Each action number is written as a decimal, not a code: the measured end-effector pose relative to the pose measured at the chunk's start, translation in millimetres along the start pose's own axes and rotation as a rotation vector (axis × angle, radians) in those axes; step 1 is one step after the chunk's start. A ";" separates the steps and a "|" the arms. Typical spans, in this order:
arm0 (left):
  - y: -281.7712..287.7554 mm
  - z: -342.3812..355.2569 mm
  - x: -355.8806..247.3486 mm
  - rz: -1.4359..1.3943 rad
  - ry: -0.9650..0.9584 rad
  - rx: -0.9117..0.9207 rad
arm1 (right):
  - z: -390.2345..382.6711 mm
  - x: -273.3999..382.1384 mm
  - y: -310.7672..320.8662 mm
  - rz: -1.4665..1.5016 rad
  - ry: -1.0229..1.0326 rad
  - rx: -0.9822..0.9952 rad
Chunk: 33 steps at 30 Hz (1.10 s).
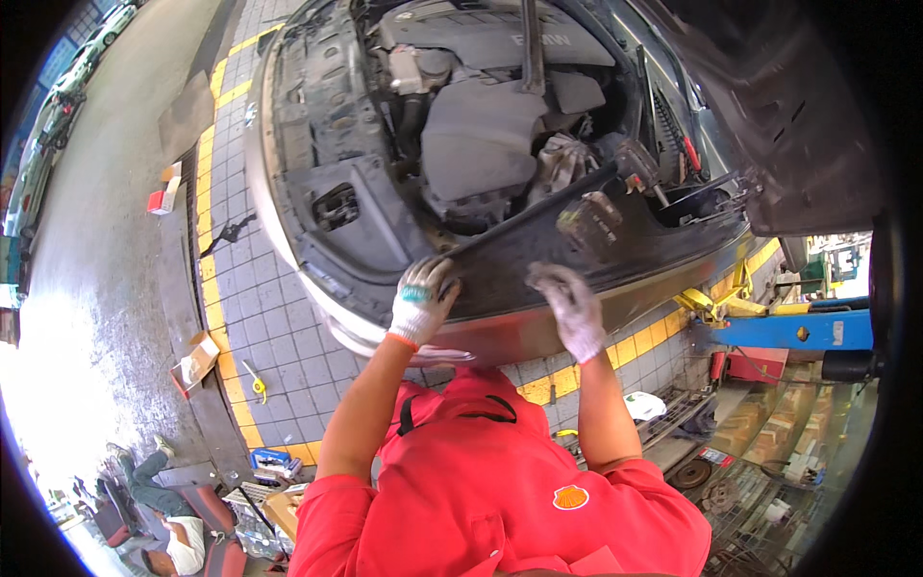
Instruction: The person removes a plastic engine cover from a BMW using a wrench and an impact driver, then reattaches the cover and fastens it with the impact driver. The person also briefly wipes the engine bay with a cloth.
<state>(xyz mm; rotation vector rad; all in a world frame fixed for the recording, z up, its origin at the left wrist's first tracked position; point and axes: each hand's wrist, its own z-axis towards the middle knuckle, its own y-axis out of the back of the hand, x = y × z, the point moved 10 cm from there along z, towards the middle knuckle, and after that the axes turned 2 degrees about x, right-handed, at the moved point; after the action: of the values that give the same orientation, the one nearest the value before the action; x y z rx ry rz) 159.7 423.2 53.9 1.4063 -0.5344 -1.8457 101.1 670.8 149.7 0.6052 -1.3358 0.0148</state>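
Observation:
Both my hands wear white knitted gloves with orange cuffs and are at the front edge of a car's open engine bay. My left hand (423,300) is over the near corner of a black fender cover (500,274), with its fingers curled; what they hold, if anything, is hidden. My right hand (571,313) is over the same cover, further right, its fingers pointing left and smeared by motion. Beyond it on the cover lies a dark cordless power tool with a thick battery (588,226). A pair of crumpled grey gloves (565,162) sits at the engine's side.
Black plastic covers (481,139) top the engine, and a prop rod (532,48) stands up from it. At right are a raised dark panel (769,106) and a blue lift arm (793,332). Small boxes (197,361) lie on the left floor; a person (183,543) reclines at lower left.

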 end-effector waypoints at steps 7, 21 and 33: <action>132.0 -261.0 120.2 -0.110 0.692 0.306 | 21.8 34.9 -204.3 -0.448 0.333 0.341; 287.4 -633.3 272.7 -0.364 1.409 -0.519 | 208.3 -85.3 -297.7 -0.740 -0.531 -0.040; 381.6 -436.7 454.2 -0.447 1.248 -0.260 | 276.1 -32.2 -333.2 -1.016 -0.655 -0.253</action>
<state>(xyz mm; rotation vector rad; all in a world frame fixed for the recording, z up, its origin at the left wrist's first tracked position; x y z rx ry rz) 632.8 -119.8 -100.7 2.2061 0.6598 -0.9081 -40.7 283.3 15.2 1.0598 -1.4667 -1.2467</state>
